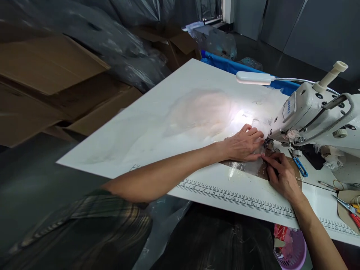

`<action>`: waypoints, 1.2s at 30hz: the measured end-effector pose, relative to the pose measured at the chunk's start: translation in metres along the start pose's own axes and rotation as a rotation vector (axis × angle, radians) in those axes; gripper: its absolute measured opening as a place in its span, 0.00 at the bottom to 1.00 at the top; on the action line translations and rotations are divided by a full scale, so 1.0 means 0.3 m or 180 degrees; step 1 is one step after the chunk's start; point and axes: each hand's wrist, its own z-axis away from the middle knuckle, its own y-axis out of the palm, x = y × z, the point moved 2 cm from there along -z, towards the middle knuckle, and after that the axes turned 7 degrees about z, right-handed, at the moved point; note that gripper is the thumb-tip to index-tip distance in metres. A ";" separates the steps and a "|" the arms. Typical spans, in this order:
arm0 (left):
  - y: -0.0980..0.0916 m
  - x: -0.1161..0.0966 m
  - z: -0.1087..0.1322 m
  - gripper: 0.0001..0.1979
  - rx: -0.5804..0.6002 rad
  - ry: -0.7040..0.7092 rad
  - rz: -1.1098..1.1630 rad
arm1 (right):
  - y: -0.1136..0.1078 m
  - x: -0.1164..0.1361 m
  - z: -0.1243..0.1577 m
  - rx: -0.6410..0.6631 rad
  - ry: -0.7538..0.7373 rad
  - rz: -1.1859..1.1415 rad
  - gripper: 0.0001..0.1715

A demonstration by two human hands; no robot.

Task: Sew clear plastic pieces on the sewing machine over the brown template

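Observation:
Under the needle area of a white sewing machine (298, 108) lies thin, sheer white fabric (255, 165), bright in the lamp's light and hard to tell from the white table. My left hand (244, 144) is on this fabric left of the presser foot (267, 143), its fingers bent and gathered on the cloth, thumb toward the foot. Just in front of the foot, my right hand (281, 174) pinches the fabric's edge between thumb and forefinger. Beneath both hands is a brownish, shiny plate (239, 165).
A lit lamp (253, 78) reaches over the table (146, 123). Blue thread snips (300, 167) lie right of my right hand; scissors (344, 203) sit farther right. A printed ruler (225, 195) runs along the front edge. Below is a purple basket (295, 251); cardboard boxes (42, 67) stand left.

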 end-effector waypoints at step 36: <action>0.019 0.003 -0.003 0.20 0.0178 -0.0187 0.0016 | 0.012 -0.003 0.009 0.0170 0.0194 -0.0041 0.23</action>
